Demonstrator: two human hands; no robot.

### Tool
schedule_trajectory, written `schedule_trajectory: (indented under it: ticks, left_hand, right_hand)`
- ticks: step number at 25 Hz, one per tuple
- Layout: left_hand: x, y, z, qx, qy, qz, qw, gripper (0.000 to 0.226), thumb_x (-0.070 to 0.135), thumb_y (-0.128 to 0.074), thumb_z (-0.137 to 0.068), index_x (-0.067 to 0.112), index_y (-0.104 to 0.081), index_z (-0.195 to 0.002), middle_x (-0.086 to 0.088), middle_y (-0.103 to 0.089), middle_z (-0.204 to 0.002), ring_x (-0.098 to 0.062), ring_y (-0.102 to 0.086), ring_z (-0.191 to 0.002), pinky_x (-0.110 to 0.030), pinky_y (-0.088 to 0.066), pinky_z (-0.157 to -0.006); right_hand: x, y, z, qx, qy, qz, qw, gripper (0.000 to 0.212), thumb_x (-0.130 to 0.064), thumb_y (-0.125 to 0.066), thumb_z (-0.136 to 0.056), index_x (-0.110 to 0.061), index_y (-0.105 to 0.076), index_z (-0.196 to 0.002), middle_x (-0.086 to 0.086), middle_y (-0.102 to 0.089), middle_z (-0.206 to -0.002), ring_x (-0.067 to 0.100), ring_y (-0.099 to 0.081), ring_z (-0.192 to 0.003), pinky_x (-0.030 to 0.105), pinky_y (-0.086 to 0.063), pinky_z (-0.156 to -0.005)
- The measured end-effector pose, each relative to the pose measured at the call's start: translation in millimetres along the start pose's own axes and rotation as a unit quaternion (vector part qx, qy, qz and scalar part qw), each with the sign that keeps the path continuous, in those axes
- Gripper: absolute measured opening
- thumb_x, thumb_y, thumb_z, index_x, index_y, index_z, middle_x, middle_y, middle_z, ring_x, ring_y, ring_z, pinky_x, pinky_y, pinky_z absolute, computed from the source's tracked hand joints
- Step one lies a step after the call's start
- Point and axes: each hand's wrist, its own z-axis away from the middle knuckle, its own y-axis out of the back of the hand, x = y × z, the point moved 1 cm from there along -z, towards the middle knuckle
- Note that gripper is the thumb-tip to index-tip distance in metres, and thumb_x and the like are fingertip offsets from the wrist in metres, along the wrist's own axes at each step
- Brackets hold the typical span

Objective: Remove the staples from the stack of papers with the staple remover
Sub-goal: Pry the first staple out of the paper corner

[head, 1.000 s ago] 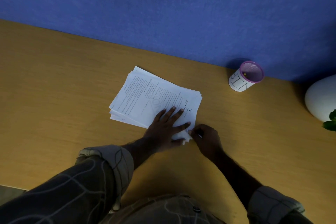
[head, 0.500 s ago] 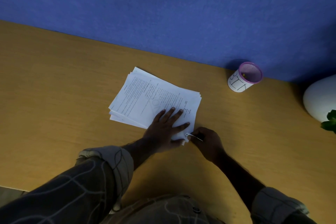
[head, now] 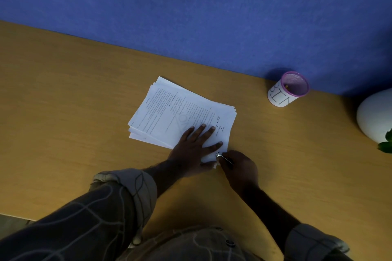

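Centrally on the desk (head: 63, 95), stack of papers (head: 169, 112) lay long axis diagonal. Left hand (head: 191, 150) pressed flat, fingers straight, on its near corner. Right hand (head: 239, 168) pinched the staple remover (head: 222, 157), tip on that corner. Mesh cup (head: 286, 91) at back edge; contents unclear.

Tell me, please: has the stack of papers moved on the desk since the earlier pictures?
No. The stack of papers lies at the same spot and angle relative to the pink-rimmed cup; the left hand presses it flat.
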Motion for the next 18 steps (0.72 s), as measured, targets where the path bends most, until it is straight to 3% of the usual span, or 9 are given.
schedule_trajectory:
  ticks: [6, 11, 15, 18]
  left_hand:
    - [0.0, 1.7, 0.7, 0.0, 0.002, -0.003, 1.0, 0.067, 0.068, -0.043, -0.091, 0.038, -0.035, -0.15, -0.008, -0.019, -0.166, -0.035, -0.017, -0.152, -0.057, -0.018, -0.121]
    - [0.4, 4.0, 0.6, -0.009, 0.002, -0.005, 1.0, 0.068, 0.068, -0.042, -0.09, 0.038, -0.036, -0.151, -0.009, -0.019, -0.166, -0.036, -0.016, -0.152, -0.057, -0.018, -0.12]
    - [-0.2, 3.9, 0.5, -0.007, 0.0, -0.005, 1.0, 0.068, 0.068, -0.041, -0.09, 0.038, -0.036, -0.151, -0.008, -0.019, -0.166, -0.035, -0.016, -0.152, -0.057, -0.018, -0.12]
    - [-0.2, 3.1, 0.7, -0.005, -0.002, -0.004, 1.0, 0.068, 0.068, -0.041, -0.09, 0.037, -0.036, -0.151, -0.008, -0.02, -0.166, -0.035, -0.017, -0.152, -0.057, -0.018, -0.12]
  right_hand:
    - [-1.1, -0.3, -1.7, -0.008, -0.047, -0.063, 0.997, 0.017, -0.044, -0.056, -0.094, -0.031, -0.064, -0.088, -0.013, -0.065, -0.077, 0.001, -0.06, -0.068, 0.028, -0.053, -0.06]
    - [-3.0, 0.6, -8.0, 0.009, -0.092, -0.123, 0.988, 0.017, -0.039, -0.061, -0.092, -0.027, -0.062, -0.08, -0.013, -0.064, -0.07, 0.0, -0.059, -0.062, 0.02, -0.044, -0.053]
    - [-0.3, 1.2, -12.6, -0.011, -0.121, -0.135, 0.983, 0.018, -0.041, -0.063, -0.091, -0.03, -0.06, -0.076, -0.01, -0.063, -0.07, 0.003, -0.059, -0.062, 0.021, -0.042, -0.054]
    - [5.6, 2.2, -10.8, -0.026, -0.145, -0.169, 0.975, 0.019, -0.045, -0.066, -0.087, -0.029, -0.063, -0.077, -0.006, -0.066, -0.072, 0.01, -0.063, -0.064, 0.028, -0.052, -0.056]
